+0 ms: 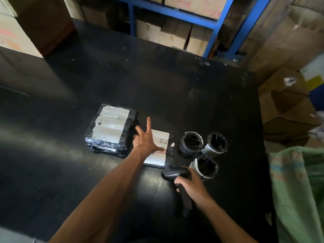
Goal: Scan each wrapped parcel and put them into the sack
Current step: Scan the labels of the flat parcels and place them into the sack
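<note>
A flat black-wrapped parcel with a white barcode label (160,146) lies on the black table (122,76). My left hand (144,139) rests over its left part, fingers spread, holding nothing. To its left sits a stack of black-wrapped parcels (109,128) with white labels on top. To the right stand three rolled parcels (201,151), black wrap with white labels, ends up. My right hand (190,185) grips a black handheld scanner (177,173), its head just below the flat parcel. The green woven sack (298,190) hangs open off the table's right edge.
Cardboard boxes (284,109) are piled on the floor to the right, behind the sack. Blue shelving (215,23) with more boxes stands behind the table. A brown box (43,23) sits at the far left corner.
</note>
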The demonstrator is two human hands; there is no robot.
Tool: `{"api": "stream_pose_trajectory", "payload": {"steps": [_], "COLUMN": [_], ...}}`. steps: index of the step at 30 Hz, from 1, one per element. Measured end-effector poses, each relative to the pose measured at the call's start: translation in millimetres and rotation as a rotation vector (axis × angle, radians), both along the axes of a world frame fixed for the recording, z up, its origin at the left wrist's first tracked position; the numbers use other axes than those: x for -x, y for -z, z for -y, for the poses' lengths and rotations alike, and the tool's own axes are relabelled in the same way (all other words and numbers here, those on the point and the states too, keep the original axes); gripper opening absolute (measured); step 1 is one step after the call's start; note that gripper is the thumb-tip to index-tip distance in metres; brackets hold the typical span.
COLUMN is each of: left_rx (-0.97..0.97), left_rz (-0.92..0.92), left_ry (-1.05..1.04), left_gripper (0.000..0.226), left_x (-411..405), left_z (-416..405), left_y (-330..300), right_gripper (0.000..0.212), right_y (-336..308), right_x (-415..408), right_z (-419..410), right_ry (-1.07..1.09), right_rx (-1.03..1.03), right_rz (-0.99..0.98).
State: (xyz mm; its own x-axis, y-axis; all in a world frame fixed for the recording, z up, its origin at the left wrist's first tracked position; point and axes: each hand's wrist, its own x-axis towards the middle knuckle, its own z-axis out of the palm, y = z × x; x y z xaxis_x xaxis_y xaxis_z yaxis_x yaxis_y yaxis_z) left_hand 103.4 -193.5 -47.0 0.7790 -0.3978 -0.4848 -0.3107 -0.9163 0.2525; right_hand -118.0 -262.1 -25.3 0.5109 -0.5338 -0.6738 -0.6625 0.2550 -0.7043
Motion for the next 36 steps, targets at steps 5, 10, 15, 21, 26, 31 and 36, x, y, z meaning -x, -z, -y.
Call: {"api": "stream_pose_trajectory", "payload": {"steps": [5,10,15,21,26,31,36], "left_rx": [0.021,0.246,0.412,0.525,0.557,0.584,0.594], "left_rz": [-0.182,-0.194,-0.087,0.04,0.117,0.16,0.192], "left_ry": [-0.122,-0.277,-0.323,-0.373,-0.358,-0.344,-0.327], "left_gripper": [0.15,0.142,0.13,0.118,0.116,0.118,0.118], "left_x": [6.5,25.4,54.2,81.9,92.5,99.1,103.0], "left_z": [-16.0,-29.8,-47.4,-63.6,-75.5,-80.2,-79.8], "left_y": [4.5,-5.5,-15.4,-27.7,-39.7,-50.3,-55.1], "right_gripper": [0.029,0.027,0.027,0.022,0.019,0.021,0.024], "right_y": [-16.8,-42.7,-59.1,-74.2,-83.0,-88.0,-93.1], "right_x": [7.1,1.6,-0.3,11.7,18.1,21.4,25.9], "right_z": [11.2,19.4,22.4,5.3,-3.1,-6.9,-8.7], "right_ry": [0.065,0.103,0.048,0.009,-0.004,-0.02,-0.025], "right_rx": [-0.229,-0.307,-0.143,0.167,0.277,0.306,0.308], "right_rz": [0.084,0.218,0.293,0.38,0.416,0.439,0.439]}}
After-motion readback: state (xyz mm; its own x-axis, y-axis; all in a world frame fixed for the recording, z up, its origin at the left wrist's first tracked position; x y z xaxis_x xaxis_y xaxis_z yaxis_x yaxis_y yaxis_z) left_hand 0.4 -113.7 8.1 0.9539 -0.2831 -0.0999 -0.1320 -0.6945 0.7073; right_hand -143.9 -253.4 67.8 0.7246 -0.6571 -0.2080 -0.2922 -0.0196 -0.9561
